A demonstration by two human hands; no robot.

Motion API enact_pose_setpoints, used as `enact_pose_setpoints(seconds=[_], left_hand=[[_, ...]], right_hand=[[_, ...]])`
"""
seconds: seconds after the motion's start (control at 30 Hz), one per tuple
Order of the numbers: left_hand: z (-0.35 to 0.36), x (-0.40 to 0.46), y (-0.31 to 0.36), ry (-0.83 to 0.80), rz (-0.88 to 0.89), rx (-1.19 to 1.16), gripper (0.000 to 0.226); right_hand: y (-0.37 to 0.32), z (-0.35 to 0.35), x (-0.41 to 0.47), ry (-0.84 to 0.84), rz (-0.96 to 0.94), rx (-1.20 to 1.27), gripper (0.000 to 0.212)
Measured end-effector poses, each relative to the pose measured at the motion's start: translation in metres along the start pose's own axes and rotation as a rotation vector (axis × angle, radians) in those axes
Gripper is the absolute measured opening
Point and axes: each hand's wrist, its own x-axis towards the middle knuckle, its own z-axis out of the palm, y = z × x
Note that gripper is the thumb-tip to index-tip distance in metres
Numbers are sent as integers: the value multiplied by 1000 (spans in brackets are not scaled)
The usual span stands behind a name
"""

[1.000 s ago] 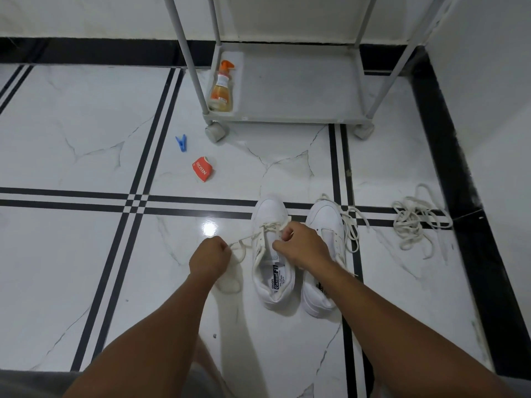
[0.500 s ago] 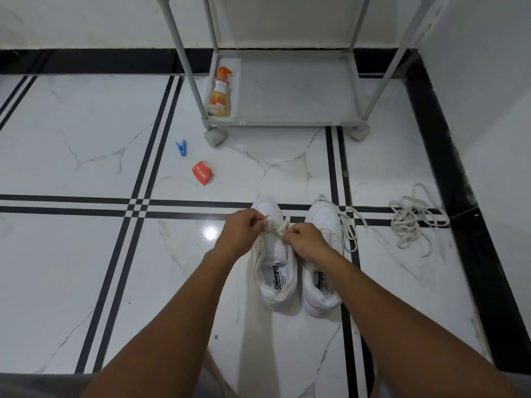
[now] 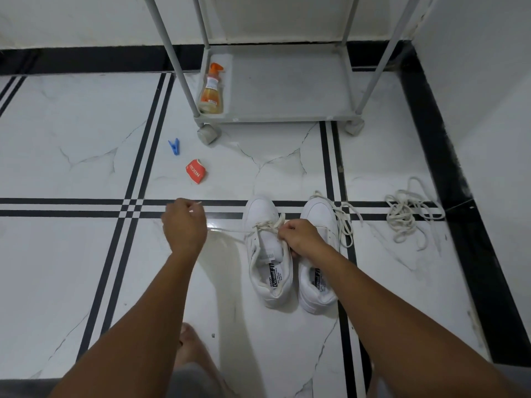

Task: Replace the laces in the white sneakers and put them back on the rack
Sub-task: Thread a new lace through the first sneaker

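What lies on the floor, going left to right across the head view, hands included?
Blue clothespin → left hand → red packet → left sneaker → right hand → right sneaker → loose pile of laces.

Rack (image 3: 275,81) top beyond frame; left sneaker (image 3: 268,254) eyelets behind right hand (image 3: 301,239).

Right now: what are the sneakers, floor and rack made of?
Sneakers: smooth white leather or synthetic, matte; can't tell which. Floor: glossy marble-look tile, veined, reflecting light. Rack: grey tubes and tray, painted metal or plastic, unclear.
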Motion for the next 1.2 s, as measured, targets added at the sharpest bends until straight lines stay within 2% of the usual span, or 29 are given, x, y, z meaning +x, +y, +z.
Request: enact_pose_setpoints(seconds=[0.07, 0.13, 0.2, 0.5, 0.87, 1.03, 1.13, 1.2], left_hand=[[7, -21, 20, -185, 137, -102, 17], [18, -45, 40, -406, 267, -127, 12], [38, -67, 46, -474, 358, -36, 10], [64, -94, 43, -334, 371, 126, 21], [76, -108, 44, -206, 280, 37, 21], [74, -112, 42, -241, 396, 140, 20], [74, -106, 37, -244, 391, 88, 19], [75, -105, 34, -247, 395, 63, 18]], right_hand=[[-1, 0, 0, -3, 7, 3, 17], [-2, 0, 0, -1, 13, 6, 17], [-3, -2, 0, -6, 19, 11, 15], [0, -7, 0, -82, 65, 118, 10], [1, -8, 1, -91, 77, 154, 12], [1, -5, 2, -113, 68, 148, 12], [4, -1, 6, -84, 67, 213, 22], [7, 3, 8, -27, 25, 181, 19]])
